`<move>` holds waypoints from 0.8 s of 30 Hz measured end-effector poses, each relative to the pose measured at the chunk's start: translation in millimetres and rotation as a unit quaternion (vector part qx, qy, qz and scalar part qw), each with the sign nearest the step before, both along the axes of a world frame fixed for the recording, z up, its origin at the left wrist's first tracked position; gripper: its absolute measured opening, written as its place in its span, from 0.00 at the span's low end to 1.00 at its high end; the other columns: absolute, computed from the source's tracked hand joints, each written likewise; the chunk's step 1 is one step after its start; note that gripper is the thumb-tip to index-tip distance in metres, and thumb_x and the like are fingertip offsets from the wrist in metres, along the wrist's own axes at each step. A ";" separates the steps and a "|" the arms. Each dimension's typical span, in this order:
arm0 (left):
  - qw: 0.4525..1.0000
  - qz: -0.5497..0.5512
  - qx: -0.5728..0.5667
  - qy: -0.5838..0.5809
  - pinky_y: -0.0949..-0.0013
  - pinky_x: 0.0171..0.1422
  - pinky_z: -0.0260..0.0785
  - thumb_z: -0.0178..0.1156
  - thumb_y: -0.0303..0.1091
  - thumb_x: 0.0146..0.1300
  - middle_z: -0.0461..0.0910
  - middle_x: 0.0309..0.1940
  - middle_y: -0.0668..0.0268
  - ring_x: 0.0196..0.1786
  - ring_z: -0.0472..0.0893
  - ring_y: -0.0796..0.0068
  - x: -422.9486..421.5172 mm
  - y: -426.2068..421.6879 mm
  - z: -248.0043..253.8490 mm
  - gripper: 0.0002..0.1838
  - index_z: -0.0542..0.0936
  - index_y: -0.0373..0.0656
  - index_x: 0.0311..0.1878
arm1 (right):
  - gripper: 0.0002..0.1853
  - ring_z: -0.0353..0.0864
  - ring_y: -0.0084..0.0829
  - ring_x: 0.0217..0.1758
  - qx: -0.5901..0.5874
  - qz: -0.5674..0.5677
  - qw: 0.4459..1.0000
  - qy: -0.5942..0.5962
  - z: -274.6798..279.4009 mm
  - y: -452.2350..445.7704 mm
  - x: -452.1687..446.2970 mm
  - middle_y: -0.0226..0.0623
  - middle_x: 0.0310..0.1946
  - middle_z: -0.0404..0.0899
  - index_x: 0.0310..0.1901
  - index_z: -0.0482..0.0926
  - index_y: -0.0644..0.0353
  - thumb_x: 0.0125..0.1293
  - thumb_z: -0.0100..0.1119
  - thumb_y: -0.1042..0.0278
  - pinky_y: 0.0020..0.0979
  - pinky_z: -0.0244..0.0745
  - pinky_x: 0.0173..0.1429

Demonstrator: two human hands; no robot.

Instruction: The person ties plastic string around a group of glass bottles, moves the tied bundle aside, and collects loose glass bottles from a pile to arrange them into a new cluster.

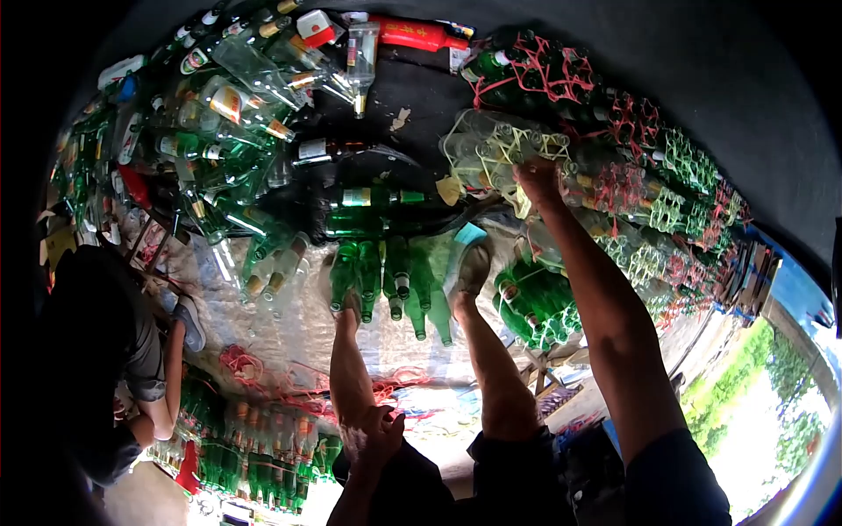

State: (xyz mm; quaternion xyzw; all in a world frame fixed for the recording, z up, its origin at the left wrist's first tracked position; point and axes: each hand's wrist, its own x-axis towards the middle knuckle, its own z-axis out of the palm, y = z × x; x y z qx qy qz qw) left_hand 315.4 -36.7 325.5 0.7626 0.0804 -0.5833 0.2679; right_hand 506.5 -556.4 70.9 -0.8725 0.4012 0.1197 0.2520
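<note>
My right hand [538, 181] reaches forward, its fingers closed on the pale yellow strapping of a bundle of clear glass bottles [482, 151]. The bundle lies on its side, next to other strapped bundles. Close to my body, my left hand [379, 431] rests on my left leg with loosely bent fingers and nothing visible in it. Between my feet, several loose green bottles [397, 267] lie side by side with their necks toward me. Beyond them a green bottle [373, 196] lies crosswise.
Loose bottles [228, 131] are heaped at the left. Strapped bundles [631, 175] are stacked along the right, with a green bundle [539, 298] beside my right foot. A dark bottle [329, 150] lies ahead. Pink strapping [250, 368] litters the floor. Another person [132, 351] sits at left.
</note>
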 end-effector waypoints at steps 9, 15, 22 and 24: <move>0.959 -0.066 -0.045 -0.273 0.54 0.42 0.79 0.77 0.36 0.52 0.88 0.31 0.58 0.35 0.87 0.53 17.1 -29.7 5.2 0.12 0.86 0.42 0.36 | 0.23 0.84 0.48 0.55 -0.019 0.006 0.986 0.165 20.3 7.0 7.2 0.42 0.48 0.86 0.41 0.86 0.48 0.56 0.67 0.37 0.69 0.65 0.68; 0.971 -0.068 -0.017 -0.228 0.52 0.45 0.78 0.77 0.37 0.53 0.88 0.34 0.57 0.39 0.86 0.52 14.6 -30.4 7.1 0.14 0.87 0.42 0.40 | 0.14 0.82 0.50 0.62 0.071 -0.019 0.988 0.133 47.4 5.4 7.3 0.46 0.52 0.86 0.48 0.85 0.45 0.58 0.64 0.66 0.71 0.59 0.72; 0.982 -0.106 0.102 -0.122 0.52 0.53 0.77 0.71 0.40 0.60 0.88 0.39 0.56 0.46 0.85 0.51 14.8 -41.7 10.0 0.12 0.88 0.44 0.43 | 0.18 0.83 0.57 0.50 -0.088 0.115 0.969 -0.201 81.8 10.8 -62.4 0.52 0.48 0.84 0.52 0.82 0.62 0.59 0.58 0.79 0.54 0.78 0.54; 0.981 -0.106 0.094 -0.132 0.52 0.53 0.76 0.70 0.40 0.61 0.87 0.40 0.56 0.47 0.84 0.51 15.7 -44.9 12.2 0.13 0.88 0.44 0.44 | 0.18 0.83 0.55 0.46 -0.070 0.108 0.966 -0.226 109.4 28.6 -91.0 0.51 0.45 0.83 0.52 0.81 0.62 0.59 0.59 0.79 0.51 0.79 0.48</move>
